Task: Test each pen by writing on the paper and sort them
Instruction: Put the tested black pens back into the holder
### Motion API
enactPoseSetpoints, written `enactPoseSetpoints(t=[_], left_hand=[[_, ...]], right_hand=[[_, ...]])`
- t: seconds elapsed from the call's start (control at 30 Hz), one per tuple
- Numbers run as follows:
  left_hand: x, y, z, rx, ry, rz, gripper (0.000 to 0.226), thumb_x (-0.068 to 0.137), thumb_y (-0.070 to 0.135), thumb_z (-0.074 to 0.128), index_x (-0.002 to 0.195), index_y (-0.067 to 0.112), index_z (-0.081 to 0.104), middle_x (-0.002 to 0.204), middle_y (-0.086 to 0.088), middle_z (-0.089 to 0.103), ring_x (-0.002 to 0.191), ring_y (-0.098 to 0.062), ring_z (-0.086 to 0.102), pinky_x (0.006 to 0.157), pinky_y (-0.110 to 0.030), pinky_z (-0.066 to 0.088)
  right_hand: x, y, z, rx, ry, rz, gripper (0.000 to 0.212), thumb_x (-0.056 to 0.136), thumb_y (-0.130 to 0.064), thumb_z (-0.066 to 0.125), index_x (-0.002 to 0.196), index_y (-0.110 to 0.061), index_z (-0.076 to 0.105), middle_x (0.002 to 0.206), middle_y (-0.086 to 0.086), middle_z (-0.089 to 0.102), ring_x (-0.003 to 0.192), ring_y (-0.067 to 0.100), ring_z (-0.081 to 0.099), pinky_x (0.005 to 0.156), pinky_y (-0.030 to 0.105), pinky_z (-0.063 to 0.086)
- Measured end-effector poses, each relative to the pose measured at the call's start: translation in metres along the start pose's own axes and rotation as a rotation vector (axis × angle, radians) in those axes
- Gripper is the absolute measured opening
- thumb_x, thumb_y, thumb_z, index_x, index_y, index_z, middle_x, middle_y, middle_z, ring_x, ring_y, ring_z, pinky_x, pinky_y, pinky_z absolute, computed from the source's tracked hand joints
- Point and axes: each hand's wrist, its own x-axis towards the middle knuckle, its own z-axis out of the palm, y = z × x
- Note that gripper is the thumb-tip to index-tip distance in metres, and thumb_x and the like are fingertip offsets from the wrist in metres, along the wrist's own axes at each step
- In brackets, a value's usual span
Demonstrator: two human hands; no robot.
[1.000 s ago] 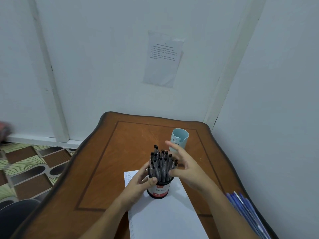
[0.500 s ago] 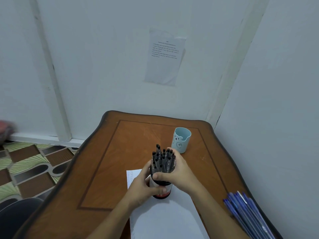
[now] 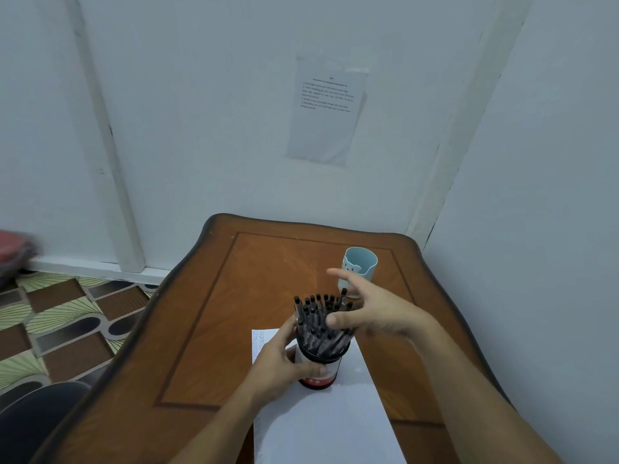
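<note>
**Left hand steadies the pen tub, right hand splayed over the pens**

From my remote seat I see the left hand (image 3: pixel 284 360) wrapped around the pen tub (image 3: pixel 321 370). It comes in from the 8 o'clock side, with the thumb curled across the tub's white and red label. The tub stands upright on the far end of the sheet of paper (image 3: pixel 328 430), which lies toward the 6 o'clock edge of the wooden table (image 3: pixel 201 329). The paper's far left corner carries some faint scribbles.

The tub is packed with black-capped pens (image 3: pixel 315 321), fanned out and leaning a little toward 1 o'clock.

The right hand (image 3: pixel 378 313) reaches in from 4 o'clock and hovers at the tops of the pens. Its fingers are splayed, the index finger points straight toward 10 o'clock, and the thumb lies against the bundle. One pen tip pokes up beside the fingers, but I cannot tell whether the hand pinches it.

At 1 o'clock from the tub, apart from it, stands a pale blue cup (image 3: pixel 363 262), partly hidden by the right fingers.

A printed sheet (image 3: pixel 326 108) hangs on the wall at 12 o'clock. Patterned floor tiles (image 3: pixel 50 323) show at 9 o'clock.
</note>
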Motion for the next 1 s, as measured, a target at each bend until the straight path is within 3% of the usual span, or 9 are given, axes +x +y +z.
enactPoseSetpoints(t=[0.1,0.2,0.3,0.4,0.53,0.63,0.73,0.83,1.0], left_hand=[[-0.002,0.002,0.001,-0.004,-0.006,0.009,0.087,0.069,-0.002,0.082,0.135,0.041,0.043,0.124,0.017,0.062,0.112,-0.007,0.062,0.09,-0.022,0.05],[-0.001,0.002,0.001,-0.019,-0.015,0.013,0.086,0.068,-0.005,0.082,0.133,0.037,0.045,0.123,0.012,0.063,0.111,-0.013,0.063,0.09,-0.026,0.051],[0.001,0.001,0.0,-0.029,-0.012,0.003,0.085,0.065,-0.004,0.084,0.132,0.035,0.048,0.12,0.011,0.064,0.111,-0.016,0.063,0.09,-0.027,0.05],[0.002,-0.001,-0.001,-0.047,-0.013,-0.003,0.084,0.063,-0.001,0.086,0.131,0.034,0.049,0.122,0.011,0.063,0.113,-0.017,0.062,0.094,-0.031,0.05],[0.002,-0.001,-0.001,-0.038,-0.019,0.007,0.085,0.065,0.0,0.085,0.133,0.035,0.047,0.124,0.013,0.062,0.116,-0.016,0.06,0.098,-0.033,0.048],[0.002,-0.001,0.0,-0.042,-0.024,-0.012,0.084,0.066,0.001,0.085,0.133,0.036,0.047,0.123,0.014,0.062,0.113,-0.014,0.062,0.093,-0.027,0.05],[0.001,-0.002,-0.001,-0.034,-0.014,-0.017,0.079,0.064,0.008,0.088,0.129,0.034,0.05,0.125,0.013,0.061,0.115,-0.015,0.06,0.096,-0.035,0.05],[0.001,0.001,-0.002,-0.04,-0.025,0.008,0.082,0.065,0.0,0.085,0.132,0.032,0.049,0.123,0.008,0.063,0.113,-0.017,0.062,0.093,-0.032,0.051],[0.001,0.001,-0.002,-0.059,-0.042,0.016,0.087,0.065,-0.003,0.085,0.134,0.034,0.047,0.125,0.008,0.063,0.112,-0.016,0.063,0.09,-0.026,0.05]], right_hand=[[0.001,-0.015,0.026,-0.216,0.098,0.079,0.108,0.058,-0.062,0.086,0.146,-0.038,0.027,0.134,-0.007,0.05,0.104,0.016,0.059,0.066,0.032,0.061],[0.006,-0.016,0.037,-0.266,0.203,0.033,0.072,0.067,-0.039,0.084,0.126,-0.026,0.043,0.109,-0.007,0.058,0.085,0.014,0.063,0.053,0.032,0.06],[0.009,-0.014,0.021,-0.271,0.059,-0.044,0.058,0.071,-0.012,0.079,0.119,-0.028,0.052,0.11,-0.008,0.061,0.096,0.013,0.064,0.07,0.031,0.061],[0.007,-0.007,0.001,-0.161,-0.11,-0.106,0.073,0.07,0.0,0.077,0.127,-0.04,0.055,0.141,-0.014,0.048,0.127,0.008,0.048,0.097,0.031,0.053],[0.002,-0.008,-0.003,-0.207,-0.01,-0.086,0.079,0.073,-0.051,0.082,0.138,-0.057,0.037,0.157,-0.014,0.026,0.143,0.012,0.027,0.113,0.04,0.033],[0.003,-0.018,0.019,-0.287,0.083,0.058,0.096,0.059,-0.091,0.056,0.143,-0.05,0.032,0.147,-0.005,0.042,0.126,0.023,0.051,0.08,0.037,0.057],[0.011,-0.025,0.04,-0.358,0.132,0.119,0.093,0.063,-0.08,0.066,0.141,-0.037,0.038,0.127,0.0,0.047,0.1,0.026,0.059,0.047,0.033,0.058],[0.013,-0.031,0.035,-0.438,0.054,0.096,0.07,0.076,-0.045,0.074,0.138,-0.035,0.043,0.119,0.0,0.039,0.104,0.026,0.055,0.061,0.041,0.063],[0.007,-0.023,-0.002,-0.34,-0.207,-0.047,0.096,0.077,-0.025,0.082,0.146,-0.057,0.024,0.16,-0.016,0.013,0.145,0.015,0.022,0.113,0.04,0.038]])
